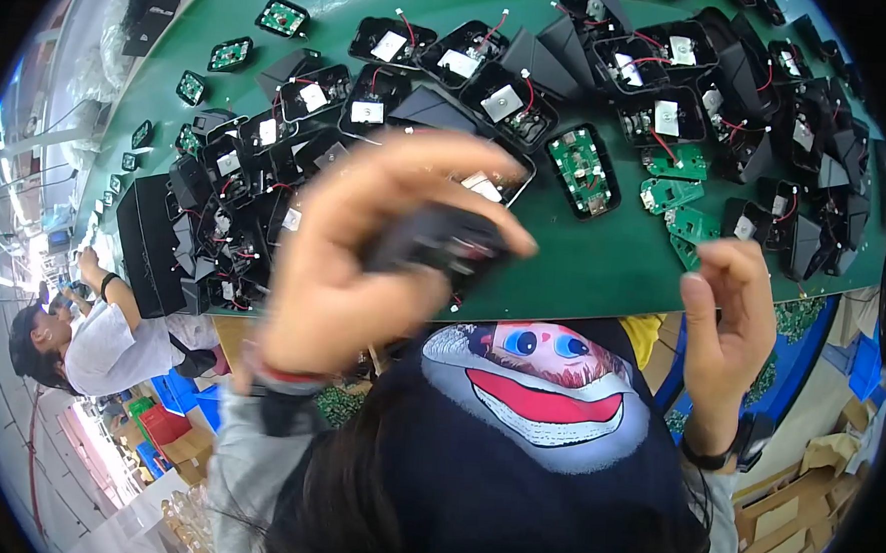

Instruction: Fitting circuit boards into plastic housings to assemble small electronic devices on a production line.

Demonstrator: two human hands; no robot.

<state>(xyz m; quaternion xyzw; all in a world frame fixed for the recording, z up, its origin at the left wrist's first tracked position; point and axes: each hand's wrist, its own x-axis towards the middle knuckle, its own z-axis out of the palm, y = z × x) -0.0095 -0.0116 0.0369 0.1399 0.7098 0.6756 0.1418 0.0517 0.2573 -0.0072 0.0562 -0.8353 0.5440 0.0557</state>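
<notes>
My left hand (334,261), blurred by motion, is wrapped round a small black plastic housing (435,241) held above the near edge of the table. Something reddish and pale shows on the housing, too smeared to make out. Over the table's edge on the right is my right hand (736,327), its fingers bent and thumb apart from the forefinger, with nothing visible between them. Just beyond its fingertips lie several loose green circuit boards (694,228). Between the hands, farther back, a black housing with a green circuit board (581,172) fitted in it lies face up.
Many open black housings (502,101) with red wires and pale square parts crowd the green table (533,281). A black box (147,246) stands at the left. A co-worker (109,344) works beyond it. A blue bin of boards (795,340) sits below the table at right.
</notes>
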